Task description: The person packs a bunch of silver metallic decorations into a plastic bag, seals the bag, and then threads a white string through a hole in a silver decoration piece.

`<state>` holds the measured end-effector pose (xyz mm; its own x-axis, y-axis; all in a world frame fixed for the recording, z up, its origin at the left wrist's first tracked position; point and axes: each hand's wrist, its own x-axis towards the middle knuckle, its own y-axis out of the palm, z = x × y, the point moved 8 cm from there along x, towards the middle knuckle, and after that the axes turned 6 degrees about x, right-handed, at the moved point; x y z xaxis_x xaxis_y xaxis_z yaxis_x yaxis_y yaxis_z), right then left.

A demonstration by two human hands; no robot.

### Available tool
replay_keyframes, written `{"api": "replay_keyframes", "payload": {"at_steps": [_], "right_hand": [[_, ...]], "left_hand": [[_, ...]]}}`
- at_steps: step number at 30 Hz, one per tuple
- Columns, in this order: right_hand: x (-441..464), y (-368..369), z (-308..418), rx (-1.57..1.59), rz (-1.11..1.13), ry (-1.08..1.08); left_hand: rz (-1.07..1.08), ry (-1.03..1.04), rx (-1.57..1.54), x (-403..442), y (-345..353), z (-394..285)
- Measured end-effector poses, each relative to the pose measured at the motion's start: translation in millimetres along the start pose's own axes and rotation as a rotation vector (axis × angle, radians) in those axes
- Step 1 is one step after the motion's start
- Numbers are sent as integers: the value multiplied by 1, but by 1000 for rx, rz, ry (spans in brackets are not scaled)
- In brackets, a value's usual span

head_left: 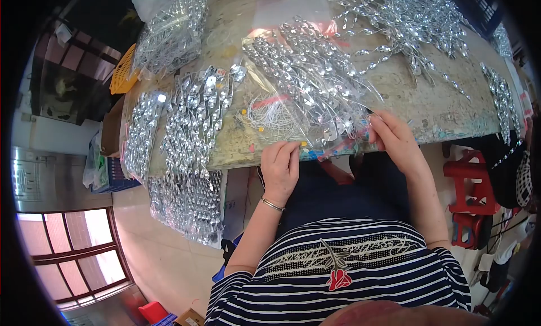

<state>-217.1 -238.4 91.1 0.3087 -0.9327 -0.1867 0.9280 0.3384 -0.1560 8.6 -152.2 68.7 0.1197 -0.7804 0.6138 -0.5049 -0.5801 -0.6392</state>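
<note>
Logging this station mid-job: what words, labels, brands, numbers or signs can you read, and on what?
None reads clearly enough to quote.
Striped shirt: glittery script across the chest, upside down, too unclear to read.
Cardboard box on the floor: any print too small.
Silver strands at table centre: no print I can make out.

The glittery lettering (376, 249) on the striped shirt (394, 278) is unreadable.
</note>
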Motion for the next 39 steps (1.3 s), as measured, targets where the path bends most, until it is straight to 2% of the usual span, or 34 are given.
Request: {"api": "replay_keyframes", "payload": {"at_steps": [3, 6, 9, 18, 24, 27, 39], "right_hand": [[-10, -4, -2, 83, -42, -21], [-19, -14, -12, 20, -135, -10], [-32, -20, -13, -183, -136, -51], [-75, -35, -24, -22, -244, 15], [-81, -31, -35, 161, -161, 66], [-85, -28, -43, 396, -105, 148], [-119, -67, -29, 344, -187, 98]], "left_hand": [[6, 3, 4, 0, 1, 0], [16, 5, 2, 2, -1, -2], [19, -2, -6, 2, -1, -1], [8, 10, 2, 1, -1, -1], [4, 12, 1, 0, 0, 0], [11, 13, 1, 0, 0, -1], [8, 23, 21, -2, 3, 1]]}}
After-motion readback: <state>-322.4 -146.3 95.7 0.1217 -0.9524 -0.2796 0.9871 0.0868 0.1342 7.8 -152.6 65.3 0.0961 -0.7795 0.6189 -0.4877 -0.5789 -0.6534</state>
